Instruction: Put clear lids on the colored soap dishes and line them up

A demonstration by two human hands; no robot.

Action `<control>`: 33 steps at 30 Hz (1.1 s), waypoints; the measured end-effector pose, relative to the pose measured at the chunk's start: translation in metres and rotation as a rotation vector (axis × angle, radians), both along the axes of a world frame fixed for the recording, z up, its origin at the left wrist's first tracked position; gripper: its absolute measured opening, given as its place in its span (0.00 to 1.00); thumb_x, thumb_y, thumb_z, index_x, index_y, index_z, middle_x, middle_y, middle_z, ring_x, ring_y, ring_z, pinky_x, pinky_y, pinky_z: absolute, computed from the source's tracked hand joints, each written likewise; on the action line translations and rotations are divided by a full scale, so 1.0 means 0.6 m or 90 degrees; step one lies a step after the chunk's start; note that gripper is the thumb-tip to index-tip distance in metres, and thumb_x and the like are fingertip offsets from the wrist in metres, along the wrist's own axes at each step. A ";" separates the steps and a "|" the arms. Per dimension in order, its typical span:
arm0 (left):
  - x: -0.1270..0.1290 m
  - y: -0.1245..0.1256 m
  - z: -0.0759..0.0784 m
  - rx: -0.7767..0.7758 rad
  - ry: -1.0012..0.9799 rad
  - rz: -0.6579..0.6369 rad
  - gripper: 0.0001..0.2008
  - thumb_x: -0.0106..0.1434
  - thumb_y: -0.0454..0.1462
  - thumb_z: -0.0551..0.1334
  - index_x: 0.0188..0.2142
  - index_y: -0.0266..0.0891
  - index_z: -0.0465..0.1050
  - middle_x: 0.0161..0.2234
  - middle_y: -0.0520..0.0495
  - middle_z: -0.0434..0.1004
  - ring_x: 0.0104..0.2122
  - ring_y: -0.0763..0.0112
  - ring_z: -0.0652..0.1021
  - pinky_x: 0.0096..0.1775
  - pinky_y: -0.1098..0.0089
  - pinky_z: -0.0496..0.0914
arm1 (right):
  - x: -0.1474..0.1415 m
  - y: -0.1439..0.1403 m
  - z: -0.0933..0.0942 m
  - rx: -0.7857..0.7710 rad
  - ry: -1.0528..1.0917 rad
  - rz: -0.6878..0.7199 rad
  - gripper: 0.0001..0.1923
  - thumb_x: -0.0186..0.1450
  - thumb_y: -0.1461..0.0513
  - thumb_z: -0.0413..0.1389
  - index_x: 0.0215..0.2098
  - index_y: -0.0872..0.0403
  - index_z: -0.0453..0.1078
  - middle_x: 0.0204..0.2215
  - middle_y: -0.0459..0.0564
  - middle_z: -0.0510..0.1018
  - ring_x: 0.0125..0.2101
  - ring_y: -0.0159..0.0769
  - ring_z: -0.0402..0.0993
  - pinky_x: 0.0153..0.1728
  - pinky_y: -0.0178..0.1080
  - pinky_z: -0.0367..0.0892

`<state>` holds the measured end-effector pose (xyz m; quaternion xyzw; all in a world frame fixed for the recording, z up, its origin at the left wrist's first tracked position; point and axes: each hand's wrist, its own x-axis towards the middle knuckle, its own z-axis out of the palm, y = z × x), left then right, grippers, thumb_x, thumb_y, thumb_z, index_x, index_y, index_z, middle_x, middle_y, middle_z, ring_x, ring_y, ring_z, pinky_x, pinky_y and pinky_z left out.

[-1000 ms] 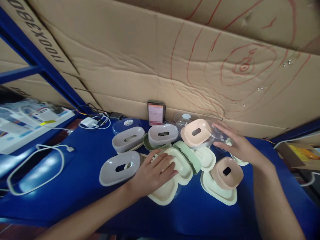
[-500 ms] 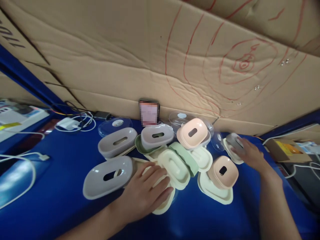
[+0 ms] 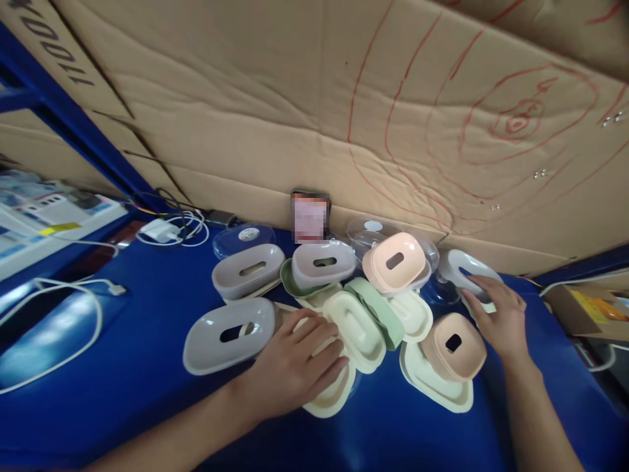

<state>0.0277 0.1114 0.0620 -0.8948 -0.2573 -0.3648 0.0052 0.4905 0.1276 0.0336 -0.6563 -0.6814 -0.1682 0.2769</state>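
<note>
My left hand (image 3: 299,360) lies palm down over a cream tray (image 3: 334,396), fingers a little apart and gently curved; what is under the palm is hidden. Left of it sits a grey oval slotted dish (image 3: 201,344). At the far right, my right hand (image 3: 501,311) pinches the near rim of another grey slotted dish (image 3: 459,262), which is tilted above a mostly hidden cream tray. A peach slotted dish (image 3: 469,367) rests on a cream tray (image 3: 442,393) between my hands. Another cream tray (image 3: 356,334) touches a green dish (image 3: 376,311).
Behind are more grey slotted dishes (image 3: 270,259), a peach one (image 3: 410,262) and clear plastic lids (image 3: 228,242). A device with a blurred screen (image 3: 310,219) leans on the cardboard wall (image 3: 221,111). White cables (image 3: 101,318) lie left; a cardboard box (image 3: 565,311) stands right.
My right hand has raised and tilted the grey slotted dish, gripping its near rim instead of covering it. The left hand stays over the cream tray. The whole view has shifted slightly.
</note>
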 end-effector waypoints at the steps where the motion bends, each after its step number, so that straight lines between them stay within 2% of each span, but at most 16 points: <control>1: 0.001 -0.001 0.002 0.002 0.010 -0.006 0.06 0.76 0.35 0.60 0.42 0.38 0.77 0.41 0.45 0.84 0.42 0.61 0.81 0.53 0.57 0.70 | -0.022 0.002 0.000 -0.005 -0.012 0.007 0.24 0.76 0.43 0.52 0.56 0.49 0.77 0.53 0.58 0.84 0.57 0.55 0.79 0.64 0.62 0.61; 4: 0.001 -0.003 0.005 0.029 0.033 -0.031 0.08 0.76 0.35 0.60 0.41 0.38 0.77 0.41 0.45 0.84 0.41 0.62 0.81 0.52 0.57 0.71 | -0.063 0.006 -0.004 -0.050 -0.027 0.035 0.24 0.78 0.47 0.48 0.61 0.48 0.73 0.59 0.58 0.81 0.62 0.56 0.74 0.67 0.67 0.52; 7: -0.005 0.009 -0.001 0.029 0.012 -0.027 0.06 0.76 0.36 0.61 0.42 0.38 0.77 0.41 0.44 0.84 0.41 0.61 0.81 0.50 0.57 0.72 | -0.057 0.006 -0.010 -0.099 -0.004 0.054 0.24 0.78 0.48 0.48 0.65 0.47 0.70 0.62 0.57 0.79 0.64 0.54 0.73 0.66 0.62 0.58; 9: -0.013 0.024 -0.009 0.011 -0.013 -0.003 0.04 0.75 0.34 0.62 0.42 0.38 0.76 0.41 0.44 0.84 0.41 0.62 0.81 0.46 0.59 0.73 | -0.041 0.005 -0.013 -0.125 0.015 0.058 0.25 0.78 0.48 0.47 0.64 0.48 0.71 0.61 0.58 0.80 0.62 0.53 0.75 0.63 0.58 0.65; 12: -0.022 0.043 -0.015 0.015 -0.031 0.040 0.03 0.73 0.32 0.64 0.40 0.38 0.76 0.39 0.45 0.82 0.38 0.63 0.80 0.42 0.62 0.73 | -0.024 0.005 -0.012 -0.141 0.025 0.058 0.25 0.78 0.49 0.47 0.63 0.52 0.73 0.60 0.60 0.81 0.60 0.52 0.77 0.63 0.56 0.68; 16: -0.026 0.043 0.004 0.071 -0.039 0.099 0.04 0.73 0.33 0.64 0.39 0.39 0.76 0.37 0.45 0.82 0.36 0.64 0.80 0.39 0.62 0.72 | -0.022 0.002 0.012 -0.132 0.037 0.053 0.25 0.79 0.50 0.45 0.64 0.53 0.72 0.61 0.60 0.80 0.63 0.52 0.75 0.65 0.58 0.67; 18: -0.030 0.033 0.018 0.067 -0.010 0.104 0.04 0.75 0.34 0.63 0.42 0.40 0.77 0.39 0.45 0.83 0.38 0.62 0.81 0.41 0.61 0.72 | -0.028 -0.007 0.031 -0.134 0.048 0.076 0.24 0.80 0.49 0.43 0.60 0.49 0.74 0.59 0.58 0.81 0.61 0.51 0.77 0.63 0.58 0.70; 20: -0.040 0.014 0.024 0.031 0.044 0.086 0.06 0.76 0.36 0.62 0.47 0.41 0.78 0.44 0.44 0.83 0.43 0.60 0.82 0.46 0.59 0.74 | -0.040 -0.028 0.049 -0.139 0.062 0.105 0.23 0.80 0.48 0.43 0.54 0.45 0.77 0.53 0.56 0.84 0.55 0.51 0.81 0.57 0.57 0.75; 23: -0.061 -0.031 0.009 -0.048 0.100 0.047 0.11 0.75 0.42 0.65 0.53 0.42 0.77 0.53 0.41 0.82 0.54 0.54 0.80 0.57 0.52 0.72 | -0.081 -0.092 0.055 -0.138 0.060 0.147 0.22 0.80 0.49 0.44 0.38 0.45 0.76 0.37 0.57 0.85 0.40 0.52 0.83 0.44 0.55 0.76; 25: -0.072 -0.066 -0.016 -0.078 0.114 0.033 0.18 0.73 0.46 0.67 0.58 0.43 0.75 0.58 0.39 0.80 0.59 0.52 0.78 0.63 0.48 0.69 | -0.128 -0.149 0.041 -0.113 0.046 0.176 0.22 0.79 0.51 0.48 0.31 0.47 0.73 0.32 0.55 0.84 0.36 0.49 0.82 0.44 0.54 0.74; 26: -0.077 -0.082 -0.029 -0.082 0.117 0.033 0.20 0.72 0.46 0.68 0.60 0.43 0.74 0.59 0.39 0.79 0.61 0.52 0.77 0.64 0.47 0.68 | -0.156 -0.179 0.029 -0.100 0.042 0.194 0.20 0.79 0.52 0.50 0.31 0.48 0.74 0.34 0.55 0.84 0.38 0.48 0.82 0.47 0.54 0.73; 27: -0.080 -0.096 -0.042 -0.080 0.117 0.037 0.19 0.73 0.45 0.68 0.60 0.43 0.74 0.60 0.39 0.79 0.61 0.52 0.77 0.65 0.47 0.67 | -0.187 -0.206 0.017 -0.091 0.039 0.215 0.17 0.78 0.53 0.52 0.35 0.49 0.75 0.39 0.55 0.85 0.44 0.48 0.82 0.51 0.54 0.72; 29: -0.086 -0.120 -0.062 -0.063 0.101 0.061 0.13 0.74 0.41 0.67 0.56 0.43 0.76 0.60 0.39 0.79 0.60 0.54 0.78 0.64 0.49 0.69 | -0.248 -0.250 -0.006 -0.097 0.026 0.263 0.10 0.78 0.56 0.54 0.49 0.48 0.77 0.54 0.55 0.83 0.57 0.50 0.78 0.60 0.57 0.67; 31: -0.091 -0.137 -0.071 -0.044 0.083 0.085 0.07 0.74 0.39 0.66 0.50 0.43 0.78 0.60 0.39 0.80 0.59 0.55 0.79 0.63 0.49 0.69 | -0.301 -0.273 -0.020 -0.117 0.012 0.302 0.17 0.78 0.58 0.54 0.63 0.46 0.72 0.64 0.55 0.77 0.65 0.51 0.72 0.65 0.60 0.62; 33: -0.096 -0.152 -0.073 -0.026 0.069 0.099 0.06 0.74 0.39 0.66 0.48 0.43 0.79 0.59 0.39 0.80 0.58 0.55 0.80 0.63 0.49 0.70 | -0.339 -0.277 -0.024 -0.139 0.013 0.334 0.22 0.78 0.59 0.52 0.69 0.45 0.67 0.68 0.54 0.73 0.67 0.51 0.69 0.66 0.60 0.62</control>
